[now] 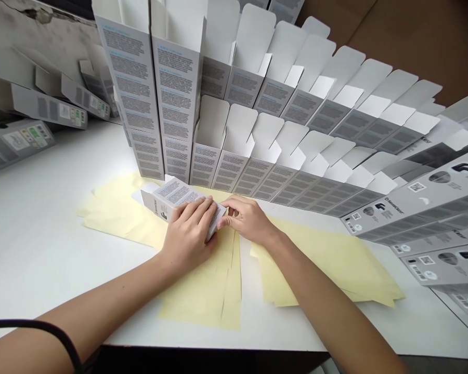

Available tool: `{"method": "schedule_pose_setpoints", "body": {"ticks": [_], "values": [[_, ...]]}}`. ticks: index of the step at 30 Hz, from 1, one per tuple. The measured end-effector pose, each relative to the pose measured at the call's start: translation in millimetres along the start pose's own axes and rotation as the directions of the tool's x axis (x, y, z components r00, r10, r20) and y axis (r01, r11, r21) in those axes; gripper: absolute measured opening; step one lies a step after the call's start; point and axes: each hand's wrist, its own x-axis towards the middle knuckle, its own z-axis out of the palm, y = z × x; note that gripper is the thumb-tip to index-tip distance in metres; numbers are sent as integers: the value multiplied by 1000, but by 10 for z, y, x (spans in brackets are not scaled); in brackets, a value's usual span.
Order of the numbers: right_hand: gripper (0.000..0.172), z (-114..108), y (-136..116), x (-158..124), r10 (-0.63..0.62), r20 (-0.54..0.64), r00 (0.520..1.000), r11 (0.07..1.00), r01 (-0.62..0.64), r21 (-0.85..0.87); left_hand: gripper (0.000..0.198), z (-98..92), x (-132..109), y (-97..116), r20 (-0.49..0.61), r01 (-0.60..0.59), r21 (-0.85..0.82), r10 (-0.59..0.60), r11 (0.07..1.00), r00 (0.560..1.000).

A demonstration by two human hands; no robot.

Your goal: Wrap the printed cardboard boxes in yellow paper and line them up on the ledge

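A small printed cardboard box (175,193) lies tilted on yellow paper sheets (119,213) in the middle of the table. An end flap stands out at its left end. My left hand (193,228) is wrapped over the box, with the fingers across its printed top face. At the box's right end my right hand (249,221) pinches the edge between thumb and fingers. A second pile of yellow sheets (327,259) lies under and beyond my right forearm.
Rows of upright boxes with open top flaps (244,163) stand behind my hands, with two taller boxes (175,104) at their left. More printed boxes (405,202) are stacked at the right. Several boxes (49,106) lie at the far left. A black cable (42,324) crosses the lower left.
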Motion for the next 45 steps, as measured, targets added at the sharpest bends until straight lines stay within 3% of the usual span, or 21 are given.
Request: {"method": "schedule_pose_setpoints", "body": {"ticks": [3,6,10,15,18,22,27,31,34,37,40,42,45], "values": [[29,22,34,-4,-200,-6,980,933,188,-306,41,3,4,-8,-3,0,-15,0,1000,1000],[30,36,69,1,-275,17,961,842,249,-479,43,3,-2,-19,0,-2,-24,2,1000,1000],[23,8,89,-9,-262,13,965,882,245,-403,44,-2,-10,-23,-1,-13,-9,13,1000,1000],[15,-65,-20,-65,-97,74,993,977,109,-181,43,-3,-9,-18,0,-13,-11,13,1000,1000],[31,-52,-95,-76,-43,40,998,960,52,-275,41,3,-9,-16,-14,-8,-16,8,1000,1000],[20,5,-98,-48,-41,-12,999,929,34,-368,41,6,-7,-18,-12,7,-28,-7,1000,1000],[8,13,-65,-22,46,-22,999,975,-50,-218,39,-13,7,-20,8,3,-18,-3,1000,1000],[12,-39,-58,-12,87,-14,996,995,-87,-49,42,-25,7,-23,13,-16,-4,16,1000,1000],[12,-94,-68,-5,156,63,986,977,-163,137,46,-37,3,-19,35,-21,-10,21,1000,999],[27,-110,-98,7,194,144,970,930,-229,287,51,-77,11,1,71,-15,-59,19,998,997],[35,-79,-120,11,245,184,952,898,-294,328,51,-157,31,25,92,-17,-211,37,977,995],[39,-63,-118,-1,295,234,926,855,-366,368,39,-219,45,32,52,20,-291,-4,956,999],[47,-72,-97,-41,371,308,876,768,-476,428,28,-297,65,23,-49,209,-245,-228,947,972]]}}
